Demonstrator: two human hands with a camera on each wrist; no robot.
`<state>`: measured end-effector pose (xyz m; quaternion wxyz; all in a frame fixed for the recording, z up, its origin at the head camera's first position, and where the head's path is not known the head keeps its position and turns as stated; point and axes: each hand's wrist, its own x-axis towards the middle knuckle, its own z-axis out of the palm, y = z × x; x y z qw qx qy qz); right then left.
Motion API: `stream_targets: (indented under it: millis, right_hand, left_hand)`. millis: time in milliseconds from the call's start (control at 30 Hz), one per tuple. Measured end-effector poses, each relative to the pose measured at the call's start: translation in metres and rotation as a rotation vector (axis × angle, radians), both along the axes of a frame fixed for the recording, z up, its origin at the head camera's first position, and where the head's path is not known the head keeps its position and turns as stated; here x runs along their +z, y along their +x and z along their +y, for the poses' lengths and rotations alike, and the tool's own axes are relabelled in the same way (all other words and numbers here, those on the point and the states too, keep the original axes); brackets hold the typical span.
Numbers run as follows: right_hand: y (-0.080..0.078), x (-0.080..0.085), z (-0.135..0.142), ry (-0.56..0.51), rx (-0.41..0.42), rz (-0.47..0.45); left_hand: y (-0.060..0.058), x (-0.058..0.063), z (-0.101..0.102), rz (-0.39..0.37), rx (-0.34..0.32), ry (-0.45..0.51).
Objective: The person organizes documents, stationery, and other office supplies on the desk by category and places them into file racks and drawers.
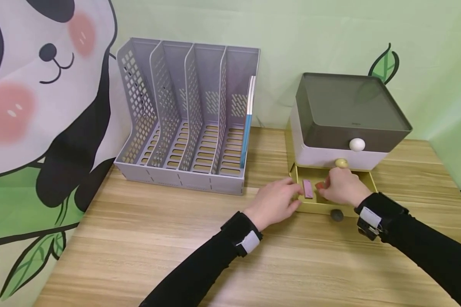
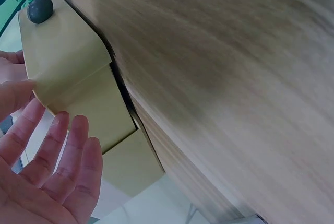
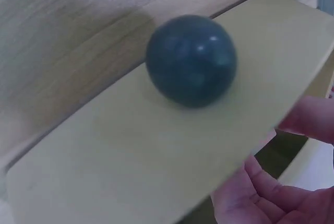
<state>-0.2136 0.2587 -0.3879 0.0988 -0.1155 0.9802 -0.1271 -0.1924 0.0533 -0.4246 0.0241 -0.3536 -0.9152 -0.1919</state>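
The lowest, yellow drawer (image 1: pixel 315 208) of a small drawer unit is pulled out, with a dark round knob (image 1: pixel 337 215) on its front. My right hand (image 1: pixel 342 187) reaches into it and pinches a small reddish-orange piece (image 1: pixel 320 186), mostly hidden by the fingers. A flat pink-purple block (image 1: pixel 307 189) lies inside, near the left wall. At the drawer's front left corner is my left hand (image 1: pixel 274 202), its fingers loosely bent around the outside of the wall. The left wrist view shows those fingers (image 2: pixel 68 156) spread beside the yellow side.
The unit's white middle drawer and dark grey top drawer (image 1: pixel 357 138) are closed, above the yellow one. To the left stands a grey file rack (image 1: pixel 184 177) with several slots. A thin blue-and-white booklet (image 1: pixel 247 128) leans in its right slot. Behind is a panda-print wall covering (image 1: pixel 50 106).
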Motion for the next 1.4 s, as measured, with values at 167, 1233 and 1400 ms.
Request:
stream_targets:
  millis: [167,1233,1400]
  right_hand:
    - [-0.005,-0.007,0.001,0.032,-0.055,-0.043]
    - [-0.001,-0.01,0.003,-0.021,-0.088,-0.06]
    - [0.02,-0.001,0.006,-0.081,0.015,0.144]
  left_hand:
    - [0.0,0.0,0.002,0.011,0.002,-0.013]
    - [0.0,0.0,0.003,0.021,0.009,-0.014]
    - [0.002,0.001,0.0,0.072,0.009,0.013]
